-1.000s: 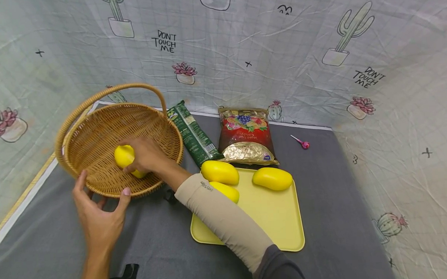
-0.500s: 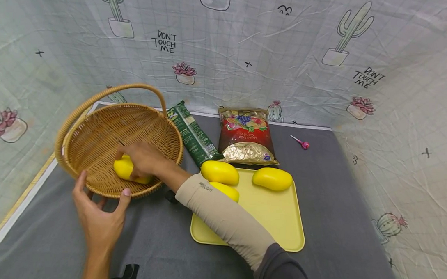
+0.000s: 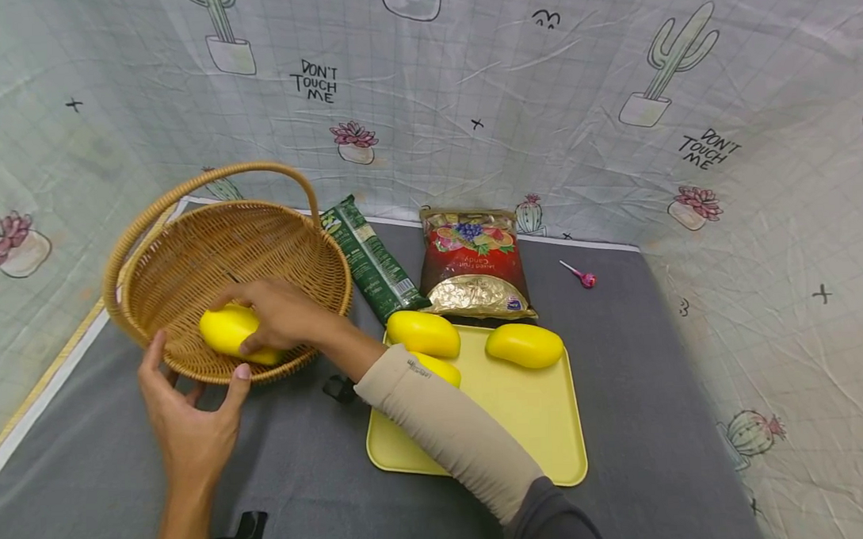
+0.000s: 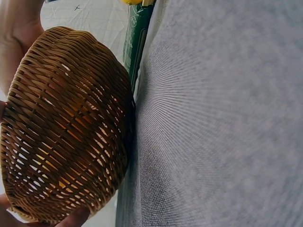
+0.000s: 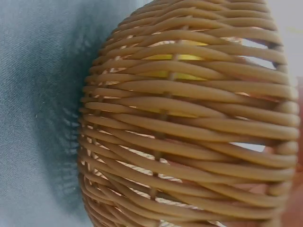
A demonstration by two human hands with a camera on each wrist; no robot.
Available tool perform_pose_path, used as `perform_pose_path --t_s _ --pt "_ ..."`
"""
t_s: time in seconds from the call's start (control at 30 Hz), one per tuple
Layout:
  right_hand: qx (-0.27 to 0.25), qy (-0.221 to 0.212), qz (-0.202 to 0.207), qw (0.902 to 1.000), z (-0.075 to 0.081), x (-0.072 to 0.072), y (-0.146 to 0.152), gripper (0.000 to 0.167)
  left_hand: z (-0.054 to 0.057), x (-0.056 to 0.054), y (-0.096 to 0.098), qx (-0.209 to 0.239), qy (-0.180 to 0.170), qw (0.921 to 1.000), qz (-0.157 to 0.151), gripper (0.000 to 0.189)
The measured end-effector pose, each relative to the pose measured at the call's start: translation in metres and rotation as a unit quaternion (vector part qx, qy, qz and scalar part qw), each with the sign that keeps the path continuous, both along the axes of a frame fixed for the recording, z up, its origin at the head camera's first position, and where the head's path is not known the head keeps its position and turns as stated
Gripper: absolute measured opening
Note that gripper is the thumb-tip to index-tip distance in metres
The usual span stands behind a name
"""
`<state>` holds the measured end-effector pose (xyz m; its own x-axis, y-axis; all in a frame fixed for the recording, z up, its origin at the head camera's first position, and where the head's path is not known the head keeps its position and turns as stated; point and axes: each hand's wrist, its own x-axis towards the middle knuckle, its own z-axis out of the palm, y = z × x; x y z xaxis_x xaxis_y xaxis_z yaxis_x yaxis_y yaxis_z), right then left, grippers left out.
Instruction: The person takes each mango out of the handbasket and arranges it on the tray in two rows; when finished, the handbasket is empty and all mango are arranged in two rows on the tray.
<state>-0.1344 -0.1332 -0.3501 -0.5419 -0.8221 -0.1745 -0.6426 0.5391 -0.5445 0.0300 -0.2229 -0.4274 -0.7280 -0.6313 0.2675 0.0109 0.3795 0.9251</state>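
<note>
A yellow mango (image 3: 227, 330) lies inside the wicker basket (image 3: 189, 266) at the left, near its front wall. Reaching in from the right, my right hand (image 3: 276, 311) holds it, fingers over the top and thumb on the near side. My left hand (image 3: 194, 424) grips the basket's front rim, with thumb and forefinger spread along it. In the left wrist view, fingertips (image 4: 78, 216) show against the weave. Yellow glints through the wicker in the right wrist view, where the basket wall (image 5: 189, 132) hides most of the right hand.
Several more mangoes, such as one at the right (image 3: 524, 345), sit on a yellow tray (image 3: 508, 433). Behind it lie a red candy bag (image 3: 477, 260) and a green packet (image 3: 374, 263). A lollipop (image 3: 582, 276) is farther right. Printed cloth (image 3: 482, 85) walls surround the grey table.
The mango has shifted a little left and towards the front of the basket, and more of it shows under my right hand. My left hand stays on the rim.
</note>
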Motion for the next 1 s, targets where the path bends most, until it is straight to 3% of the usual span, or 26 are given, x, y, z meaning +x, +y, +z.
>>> perform_pose_path --t_s 0.3,1.0 --pt "-0.098 -0.026 -0.018 0.9947 0.017 0.006 0.024 0.070 0.001 0.000 0.001 -0.002 -0.006 1.0000 0.002 0.099" --pt "-0.239 -0.003 -0.005 0.9709 0.042 0.015 0.094 0.069 0.002 0.000 0.002 -0.006 -0.005 1.0000 0.005 0.101"
